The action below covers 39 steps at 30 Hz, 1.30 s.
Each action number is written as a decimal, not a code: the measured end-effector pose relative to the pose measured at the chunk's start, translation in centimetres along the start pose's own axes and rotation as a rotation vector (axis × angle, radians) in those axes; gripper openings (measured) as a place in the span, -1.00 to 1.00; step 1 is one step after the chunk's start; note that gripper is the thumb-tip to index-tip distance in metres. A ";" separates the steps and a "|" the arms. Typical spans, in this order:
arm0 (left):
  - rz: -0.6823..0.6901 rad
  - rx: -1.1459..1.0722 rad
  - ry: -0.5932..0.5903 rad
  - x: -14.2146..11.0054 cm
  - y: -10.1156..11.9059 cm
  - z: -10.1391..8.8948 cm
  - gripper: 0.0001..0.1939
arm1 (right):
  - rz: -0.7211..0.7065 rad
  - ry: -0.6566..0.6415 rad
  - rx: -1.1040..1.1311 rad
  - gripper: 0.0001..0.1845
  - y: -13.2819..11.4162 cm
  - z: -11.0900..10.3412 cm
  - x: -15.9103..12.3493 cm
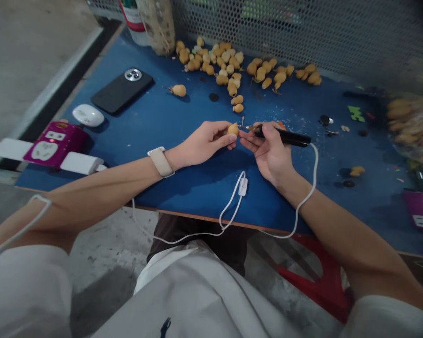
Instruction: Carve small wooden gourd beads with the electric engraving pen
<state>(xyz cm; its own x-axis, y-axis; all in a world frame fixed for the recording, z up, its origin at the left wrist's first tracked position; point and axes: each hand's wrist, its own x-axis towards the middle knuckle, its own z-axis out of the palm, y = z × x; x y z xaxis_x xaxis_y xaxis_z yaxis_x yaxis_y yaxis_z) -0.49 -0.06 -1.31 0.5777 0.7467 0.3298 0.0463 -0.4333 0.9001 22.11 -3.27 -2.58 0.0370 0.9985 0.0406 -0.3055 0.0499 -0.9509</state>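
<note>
My left hand (pixel 213 141) pinches a small tan gourd (pixel 233 129) between thumb and fingers above the blue table. In my right hand (pixel 271 152) is a black pen-shaped corded tool (pixel 292 137), its thin metal tip pointing left at the gourd. Whether the tip touches the gourd, I cannot tell. A white cable (pixel 315 173) runs from the tool's back end down past my right forearm to an inline switch (pixel 243 187). Pale crumbs lie on the table behind my right hand.
Many small gourds (pixel 225 58) lie along the mesh panel (pixel 303 37) at the back; a single gourd (pixel 178 90) lies nearer. At left are a black phone (pixel 122 90), a white case (pixel 88 115) and a purple power socket (pixel 54 143). A plastic bag (pixel 414 122) stands at right.
</note>
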 end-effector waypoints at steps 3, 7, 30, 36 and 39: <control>0.011 0.013 0.001 0.0 0.0 0.0 -0.32 | 0.002 -0.009 -0.016 -0.43 0.0 0.0 0.0; 0.018 0.019 -0.020 0.1 -0.1 -0.2 -0.31 | 0.014 -0.003 -0.036 -0.42 0.0 -0.1 0.1; 0.017 0.006 -0.034 0.1 0.3 -0.2 -0.29 | -0.024 -0.007 -0.054 -0.38 0.0 0.1 -0.2; 0.007 0.041 0.001 0.0 0.3 0.0 -0.28 | -0.093 0.014 -0.103 -0.40 0.0 0.2 -0.7; 0.021 0.085 0.008 0.0 0.2 -0.1 -0.29 | -0.113 0.014 -0.101 -0.43 -0.1 0.3 -0.9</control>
<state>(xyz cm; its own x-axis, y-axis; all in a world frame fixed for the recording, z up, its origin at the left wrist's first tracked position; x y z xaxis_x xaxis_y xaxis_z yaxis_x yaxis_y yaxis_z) -0.55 -0.14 -1.10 0.5726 0.7411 0.3505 0.1033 -0.4894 0.8659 21.78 -4.15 -2.43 0.0790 0.9862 0.1452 -0.2017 0.1585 -0.9665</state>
